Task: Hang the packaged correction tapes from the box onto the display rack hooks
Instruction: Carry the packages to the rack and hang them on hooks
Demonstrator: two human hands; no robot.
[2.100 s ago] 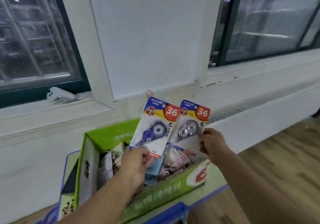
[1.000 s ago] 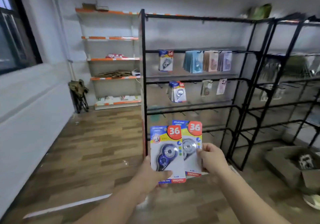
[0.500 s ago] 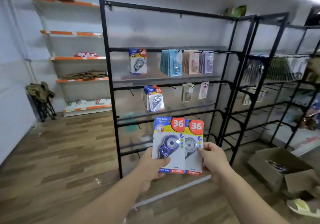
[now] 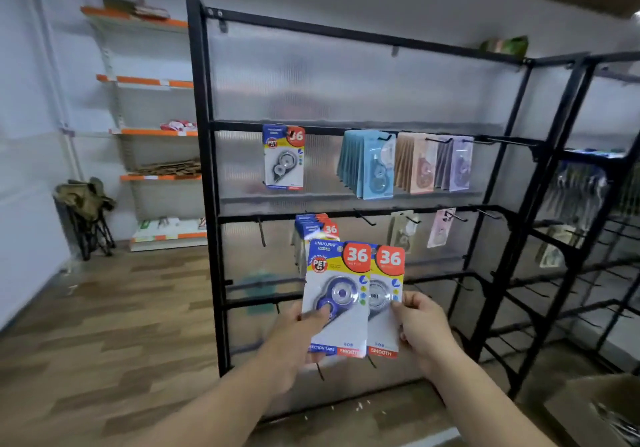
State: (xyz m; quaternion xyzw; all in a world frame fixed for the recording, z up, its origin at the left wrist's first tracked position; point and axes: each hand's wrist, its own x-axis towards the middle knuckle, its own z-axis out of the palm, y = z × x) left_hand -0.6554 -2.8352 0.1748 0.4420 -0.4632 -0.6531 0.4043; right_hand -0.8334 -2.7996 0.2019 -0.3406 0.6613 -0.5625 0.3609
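L hand grips the lower left edge of a blue tape pack, thumb pressed on the front by the blister, fingers behind. R hand pinches the right edge of a grey tape pack, thumb on front, fingers curled behind. Both packs are upright, side by side, the blue one overlapping the grey one's left edge. They're held in the air, on no hook.

Just above the hands & behind the blue pack, a hung stack of same-type packs sits on a 2nd-row hook, partly hidden. Up & left of L hand, same row, a bare hook sticks out. Up & right of R hand, a beige pack & a pink pack hang singly.

Higher row: a single pack above L hand; blue-card packs, tan packs & purple packs above & right of R hand. All hang on the black rack w/ a ribbed clear back panel.

Far right of R hand is a second rack, contents blurred. Below right is a cardboard box; can't tell what's inside. Far left of L hand are orange-edged shelves, a folded chair & wood floor.
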